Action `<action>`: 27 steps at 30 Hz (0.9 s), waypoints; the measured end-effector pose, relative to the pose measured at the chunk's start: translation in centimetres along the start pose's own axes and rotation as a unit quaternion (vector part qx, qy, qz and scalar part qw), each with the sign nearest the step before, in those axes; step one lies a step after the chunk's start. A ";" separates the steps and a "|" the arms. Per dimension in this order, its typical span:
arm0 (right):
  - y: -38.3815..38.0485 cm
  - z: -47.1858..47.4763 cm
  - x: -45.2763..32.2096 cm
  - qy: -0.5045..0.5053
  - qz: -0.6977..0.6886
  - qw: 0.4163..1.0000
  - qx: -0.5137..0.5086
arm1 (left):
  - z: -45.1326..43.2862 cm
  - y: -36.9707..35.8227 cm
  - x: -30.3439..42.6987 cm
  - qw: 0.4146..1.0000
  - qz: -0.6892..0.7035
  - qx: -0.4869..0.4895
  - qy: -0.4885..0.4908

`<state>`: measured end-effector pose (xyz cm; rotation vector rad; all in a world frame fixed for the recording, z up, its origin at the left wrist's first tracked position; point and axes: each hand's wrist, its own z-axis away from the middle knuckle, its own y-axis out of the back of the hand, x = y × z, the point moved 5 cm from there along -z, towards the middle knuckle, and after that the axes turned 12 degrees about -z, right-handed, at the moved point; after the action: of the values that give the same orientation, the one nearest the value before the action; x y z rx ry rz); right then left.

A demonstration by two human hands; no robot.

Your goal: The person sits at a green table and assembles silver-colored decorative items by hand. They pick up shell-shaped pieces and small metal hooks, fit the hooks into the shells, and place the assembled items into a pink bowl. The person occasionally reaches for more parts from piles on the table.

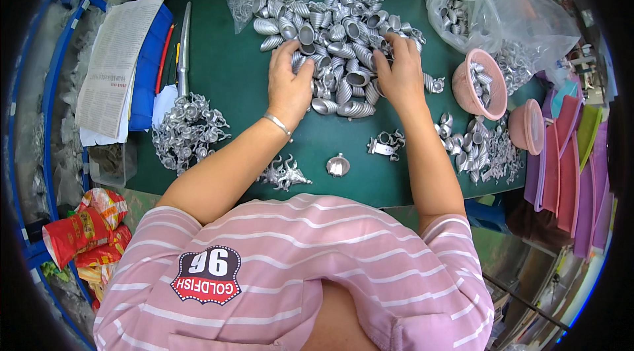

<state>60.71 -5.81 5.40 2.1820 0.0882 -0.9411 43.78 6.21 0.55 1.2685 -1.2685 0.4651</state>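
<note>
A heap of silvery ribbed, hollow metal castings (342,49) is spread over the green table mat (342,133). My left hand (290,81) rests at the heap's left side, thumb and fingers spread against the pieces. On the opposite side, my right hand (402,68) reaches over the heap's edge with its thumb apart from the fingers. Neither hand visibly grips a single piece, though some fingertips are hidden among the castings. Closer to my body lie a round metal piece (338,165), a cluster of horned castings (285,173) and a few small ornate parts (387,145).
Left of my arm are a mound of small castings (187,130), a tapered metal mandrel (184,54) and a newspaper (119,63) over a blue bin (151,73). To the right stand a pink bowl (463,84) holding castings, a lidded pink tub (525,125) and plastic bags (463,14).
</note>
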 end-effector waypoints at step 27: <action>-1.0 9.3 -5.6 -0.242 -0.566 0.775 -0.143 | 6.0 4.9 4.3 0.919 0.269 -0.277 0.079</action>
<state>50.75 -10.02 4.22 1.3842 1.3104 -1.9350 38.41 0.98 5.29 0.3875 -1.4699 0.5306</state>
